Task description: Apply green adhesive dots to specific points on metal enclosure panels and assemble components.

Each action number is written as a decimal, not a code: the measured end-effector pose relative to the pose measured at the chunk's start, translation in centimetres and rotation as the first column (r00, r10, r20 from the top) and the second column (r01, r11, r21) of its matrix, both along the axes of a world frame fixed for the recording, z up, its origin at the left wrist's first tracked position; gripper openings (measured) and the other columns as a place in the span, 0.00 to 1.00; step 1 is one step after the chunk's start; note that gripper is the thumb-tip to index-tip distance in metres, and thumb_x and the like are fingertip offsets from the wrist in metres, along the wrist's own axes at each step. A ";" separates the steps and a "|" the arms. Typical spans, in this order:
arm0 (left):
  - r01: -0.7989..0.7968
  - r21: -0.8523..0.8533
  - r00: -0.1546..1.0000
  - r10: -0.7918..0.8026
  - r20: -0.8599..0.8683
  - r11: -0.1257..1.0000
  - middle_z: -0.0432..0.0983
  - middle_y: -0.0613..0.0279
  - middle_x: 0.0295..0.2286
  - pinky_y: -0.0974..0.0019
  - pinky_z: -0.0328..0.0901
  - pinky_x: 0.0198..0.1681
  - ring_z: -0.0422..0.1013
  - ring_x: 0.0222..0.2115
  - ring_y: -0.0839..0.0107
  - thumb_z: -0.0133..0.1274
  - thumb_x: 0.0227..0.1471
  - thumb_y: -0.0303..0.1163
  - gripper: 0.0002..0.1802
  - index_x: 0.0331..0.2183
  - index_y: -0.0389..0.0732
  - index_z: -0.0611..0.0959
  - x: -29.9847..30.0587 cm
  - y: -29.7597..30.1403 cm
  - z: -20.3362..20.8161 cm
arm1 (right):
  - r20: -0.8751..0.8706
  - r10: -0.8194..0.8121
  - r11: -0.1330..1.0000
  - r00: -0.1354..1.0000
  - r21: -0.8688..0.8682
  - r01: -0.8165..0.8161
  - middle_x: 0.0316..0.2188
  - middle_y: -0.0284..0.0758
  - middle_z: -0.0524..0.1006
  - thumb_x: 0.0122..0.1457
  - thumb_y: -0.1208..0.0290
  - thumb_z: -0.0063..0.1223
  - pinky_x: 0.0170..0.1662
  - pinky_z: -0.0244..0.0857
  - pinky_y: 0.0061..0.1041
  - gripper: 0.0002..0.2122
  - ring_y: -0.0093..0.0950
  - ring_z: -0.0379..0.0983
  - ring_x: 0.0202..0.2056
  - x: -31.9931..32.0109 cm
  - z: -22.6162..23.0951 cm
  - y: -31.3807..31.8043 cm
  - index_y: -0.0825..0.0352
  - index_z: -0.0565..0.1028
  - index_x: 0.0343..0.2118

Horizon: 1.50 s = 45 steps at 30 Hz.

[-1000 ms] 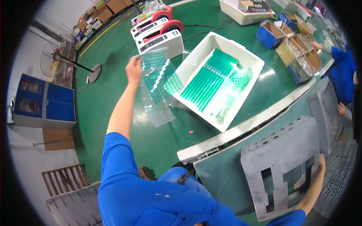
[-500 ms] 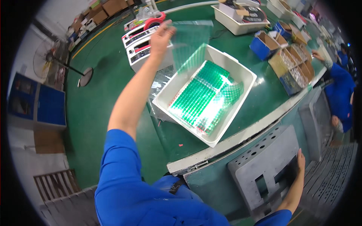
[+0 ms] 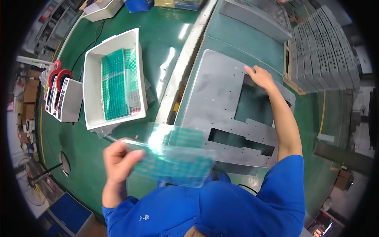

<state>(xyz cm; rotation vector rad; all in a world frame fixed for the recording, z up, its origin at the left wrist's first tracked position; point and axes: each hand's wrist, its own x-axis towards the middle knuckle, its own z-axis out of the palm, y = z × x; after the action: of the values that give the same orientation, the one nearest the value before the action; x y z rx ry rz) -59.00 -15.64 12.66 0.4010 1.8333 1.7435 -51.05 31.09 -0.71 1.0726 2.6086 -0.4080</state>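
My left hand (image 3: 117,158) grips the edge of a clear plastic bag of green circuit boards (image 3: 177,156), held close in front of my chest. My right hand (image 3: 258,77) rests on the far edge of a large grey metal panel (image 3: 221,102) with rectangular cutouts, fingers curled over the rim of its big opening. A white bin (image 3: 91,79) with more green boards in bags sits on the green table to the left.
Two white tape dispensers with red rolls (image 3: 63,94) stand left of the bin. A stack of grey perforated metal panels (image 3: 323,51) lies at the upper right. Another grey panel (image 3: 256,15) sits beyond. A blue cabinet (image 3: 69,213) is at lower left.
My left hand has brought the bag of green boards from above the white bin back to my chest. The view has swung right, toward the grey panel that my right hand holds.
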 end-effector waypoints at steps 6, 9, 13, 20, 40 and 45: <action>0.187 0.163 0.948 -0.222 0.228 0.969 0.70 0.69 0.17 0.81 0.58 0.20 0.65 0.19 0.84 0.54 0.45 0.24 0.08 0.19 0.37 0.74 7.0 9.8 -4.4 | -0.706 -0.222 0.780 0.673 -0.542 -0.312 0.35 0.37 0.73 0.53 0.67 0.50 0.41 0.61 0.21 0.12 0.22 0.68 0.37 7.1 8.2 -9.4 0.68 0.72 0.37; 0.195 0.138 0.965 -0.215 0.149 0.971 0.71 0.69 0.18 0.82 0.58 0.20 0.65 0.20 0.86 0.56 0.44 0.25 0.05 0.22 0.35 0.77 9.7 12.4 -6.1 | -0.722 0.028 0.734 0.691 -0.454 -0.505 0.33 0.36 0.73 0.45 0.72 0.57 0.39 0.63 0.24 0.14 0.27 0.69 0.37 11.8 11.9 -15.7 0.67 0.72 0.36; 0.244 0.135 0.965 -0.254 0.065 0.960 0.73 0.69 0.19 0.81 0.59 0.22 0.65 0.20 0.85 0.55 0.44 0.24 0.04 0.27 0.34 0.79 11.9 15.8 -7.3 | -0.631 -0.172 0.691 0.757 -0.625 -0.363 0.28 0.34 0.74 0.47 0.75 0.55 0.34 0.64 0.22 0.08 0.23 0.70 0.30 15.3 10.8 -14.6 0.69 0.73 0.31; 0.319 0.138 0.946 -0.325 0.021 0.938 0.73 0.68 0.20 0.81 0.61 0.23 0.66 0.21 0.85 0.54 0.45 0.24 0.05 0.28 0.34 0.79 12.5 20.7 -7.4 | -0.641 -0.417 0.667 0.644 -0.697 -0.263 0.24 0.32 0.75 0.48 0.78 0.53 0.33 0.63 0.19 0.05 0.20 0.70 0.27 16.6 9.0 -11.2 0.70 0.74 0.28; 0.278 -0.009 0.940 -0.270 0.209 0.961 0.67 0.74 0.15 0.82 0.51 0.18 0.58 0.17 0.88 0.56 0.45 0.29 0.07 0.21 0.36 0.78 8.9 28.0 -14.3 | -0.530 -0.221 0.923 0.819 -0.385 0.000 0.25 0.34 0.69 0.47 0.77 0.48 0.35 0.60 0.25 0.02 0.28 0.65 0.29 11.0 0.3 1.0 0.67 0.72 0.24; 0.296 0.012 0.932 -0.292 0.216 0.955 0.69 0.71 0.17 0.81 0.54 0.19 0.61 0.18 0.87 0.55 0.45 0.26 0.06 0.21 0.37 0.76 8.7 27.7 -14.5 | -0.521 -0.233 0.932 0.821 -0.361 0.036 0.24 0.33 0.69 0.47 0.74 0.49 0.35 0.59 0.26 0.02 0.29 0.65 0.30 10.3 -0.1 1.3 0.65 0.73 0.24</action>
<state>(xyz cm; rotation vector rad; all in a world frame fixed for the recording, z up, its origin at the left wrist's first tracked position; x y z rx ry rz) -50.30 12.09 -1.84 0.4355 1.5480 1.4994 -40.73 32.35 -0.81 1.1502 2.7756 -1.3366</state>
